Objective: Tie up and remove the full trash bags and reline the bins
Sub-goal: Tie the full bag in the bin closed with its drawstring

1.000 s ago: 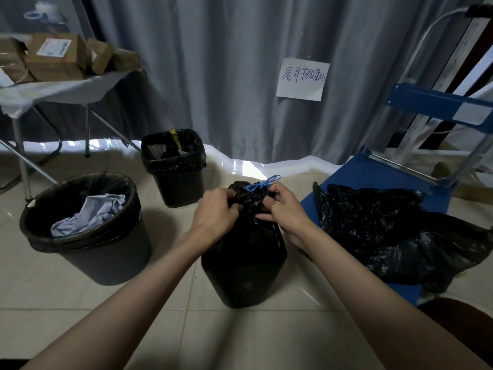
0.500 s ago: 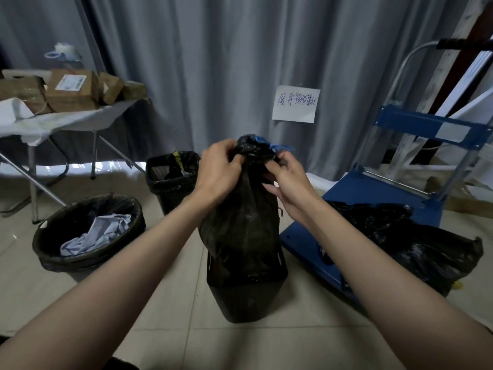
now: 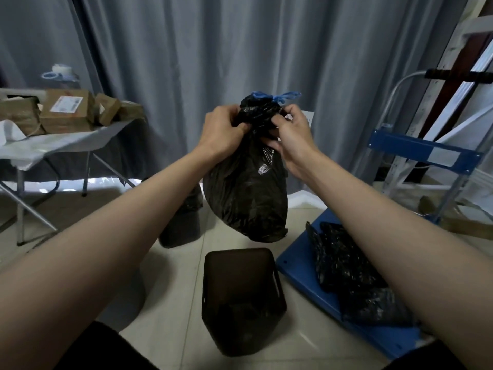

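From the head camera I see a full black trash bag point(image 3: 246, 188) held up in the air in front of the grey curtain point(image 3: 165, 62), its gathered neck closed with a blue drawstring point(image 3: 277, 96) that sticks out above both hands. My left hand point(image 3: 222, 132) grips the neck from the left side, fingers curled into the crumpled plastic. My right hand point(image 3: 292, 134) pinches the neck from the right, thumb and fingers closed on the same bunch of plastic, so the two hands sit just beside each other with the bag's neck between them. The body of the bag hangs below the hands, clear of the floor.

Directly under it stands a square dark bin point(image 3: 241, 300) on the tiled floor, with no liner in it (I can see some dark bits at the bottom, but cannot tell what they are). Behind my left forearm a second lined bin point(image 3: 181, 225) is partly hidden. To the right, another black bag point(image 3: 352, 276) lies crumpled on the blue platform cart point(image 3: 301, 265). At far left a folding table point(image 3: 53, 145) carries several cardboard parcels point(image 3: 66, 109).
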Demonstrator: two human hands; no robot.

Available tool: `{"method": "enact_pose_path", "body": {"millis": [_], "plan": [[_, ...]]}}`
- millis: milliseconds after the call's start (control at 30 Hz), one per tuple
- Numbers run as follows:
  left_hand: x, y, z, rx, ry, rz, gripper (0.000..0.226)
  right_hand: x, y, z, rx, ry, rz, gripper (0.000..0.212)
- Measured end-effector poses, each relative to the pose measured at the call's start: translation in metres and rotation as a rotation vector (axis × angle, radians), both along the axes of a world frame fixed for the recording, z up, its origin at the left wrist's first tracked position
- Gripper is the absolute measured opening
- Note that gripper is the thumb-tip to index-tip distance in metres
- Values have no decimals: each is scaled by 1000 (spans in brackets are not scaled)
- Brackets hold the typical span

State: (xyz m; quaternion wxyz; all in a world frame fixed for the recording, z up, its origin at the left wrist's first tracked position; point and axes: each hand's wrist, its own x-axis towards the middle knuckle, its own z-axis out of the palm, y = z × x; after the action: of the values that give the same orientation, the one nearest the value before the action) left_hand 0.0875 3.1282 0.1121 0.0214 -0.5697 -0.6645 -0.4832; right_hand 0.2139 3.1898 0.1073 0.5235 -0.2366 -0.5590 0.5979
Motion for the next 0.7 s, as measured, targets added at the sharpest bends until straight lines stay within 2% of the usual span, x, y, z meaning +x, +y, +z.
{"method": "enact_pose_path", "body": {"millis": [233,333,533,700], "plan": [[-15,108,-43,-101,-60,-26,17,-15,101,-48,-24,-122,-118,19],[-21,166,-72,-154,-54,-14,15,-17,156,-80,-28,-173,-164,17],[-36,286,-163,-250,-86,-32,7,-10,269,-173,49,-474,-307,5],[-37,362,-231,-284,1,-54,5,2,334,-248,227,-781,-471,4]]}}
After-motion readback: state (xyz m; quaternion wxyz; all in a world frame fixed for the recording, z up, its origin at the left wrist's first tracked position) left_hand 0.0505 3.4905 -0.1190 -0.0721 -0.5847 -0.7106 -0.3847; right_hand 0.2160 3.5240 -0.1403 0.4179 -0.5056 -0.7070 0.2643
